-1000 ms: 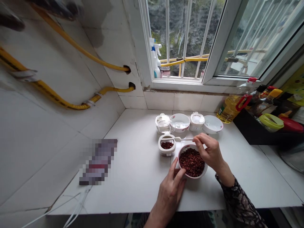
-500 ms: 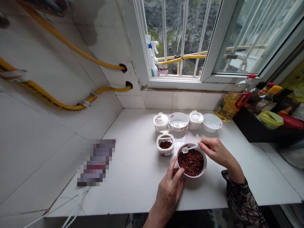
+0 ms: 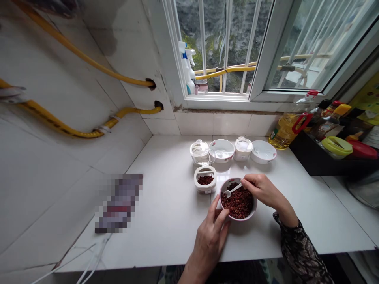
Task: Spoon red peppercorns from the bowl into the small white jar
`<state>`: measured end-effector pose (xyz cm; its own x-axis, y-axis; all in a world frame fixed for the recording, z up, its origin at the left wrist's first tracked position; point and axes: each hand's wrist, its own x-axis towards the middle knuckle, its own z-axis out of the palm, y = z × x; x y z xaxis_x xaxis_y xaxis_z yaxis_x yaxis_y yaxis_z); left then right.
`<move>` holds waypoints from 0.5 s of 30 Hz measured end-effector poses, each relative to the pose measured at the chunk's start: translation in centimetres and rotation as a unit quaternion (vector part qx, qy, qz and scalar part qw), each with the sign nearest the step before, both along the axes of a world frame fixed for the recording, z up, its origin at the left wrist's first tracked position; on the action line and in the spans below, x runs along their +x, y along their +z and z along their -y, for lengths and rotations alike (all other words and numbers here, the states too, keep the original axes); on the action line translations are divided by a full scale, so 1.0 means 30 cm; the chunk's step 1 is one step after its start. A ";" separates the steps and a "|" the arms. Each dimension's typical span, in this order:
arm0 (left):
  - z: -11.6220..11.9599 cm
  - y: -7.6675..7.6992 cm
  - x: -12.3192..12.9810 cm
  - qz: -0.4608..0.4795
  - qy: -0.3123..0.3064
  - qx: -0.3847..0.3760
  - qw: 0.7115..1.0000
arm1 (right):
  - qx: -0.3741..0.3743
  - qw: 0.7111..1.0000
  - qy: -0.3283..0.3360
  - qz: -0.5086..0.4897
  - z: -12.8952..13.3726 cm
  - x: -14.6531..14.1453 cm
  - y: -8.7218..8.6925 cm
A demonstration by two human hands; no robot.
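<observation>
A white bowl with a red rim (image 3: pixel 240 218) stands on the white counter (image 3: pixel 166 225), heaped with dark red peppercorns (image 3: pixel 237 203). My left hand (image 3: pixel 211 240) grips the bowl's near left side, fingers over the rim. My right hand (image 3: pixel 262 191) pinches a small white spoon (image 3: pixel 232 191), its head resting in the peppercorns. To the bowl's left stands a small white lidless jar (image 3: pixel 205 188) holding more peppercorns, a little apart from the bowl.
Behind stand a glass jar (image 3: pixel 199 153), a white jar (image 3: pixel 243 149), and white bowls (image 3: pixel 221 150) (image 3: pixel 263 152). An oil bottle (image 3: pixel 286 132) and a black shelf (image 3: pixel 319 165) of bottles are at right. Yellow pipes (image 3: pixel 74 55) run along the left wall.
The spoon has travelled from above the small jar, across the bowl's rim, and down into the peppercorns. My right hand has shifted slightly right. My left hand stays on the bowl.
</observation>
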<state>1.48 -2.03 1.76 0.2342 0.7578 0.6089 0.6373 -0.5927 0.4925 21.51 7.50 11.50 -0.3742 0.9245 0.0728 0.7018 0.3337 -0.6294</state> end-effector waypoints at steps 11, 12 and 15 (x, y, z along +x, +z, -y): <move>0.001 -0.002 -0.003 -0.008 0.002 -0.004 1.000 | -0.057 0.995 -0.035 -0.080 -0.017 0.038 -0.001; 0.001 -0.002 -0.003 -0.007 0.002 -0.004 1.000 | -0.058 0.995 -0.034 -0.080 -0.017 0.037 -0.002; 0.001 -0.001 0.000 -0.008 0.005 -0.005 1.000 | -0.067 0.993 -0.034 -0.086 -0.019 0.037 -0.008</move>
<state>1.47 -2.07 1.72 0.2363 0.7663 0.5975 0.6509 -0.5814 0.4882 22.62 8.07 11.27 -0.3036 0.9528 0.0040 0.5987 0.1941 -0.7771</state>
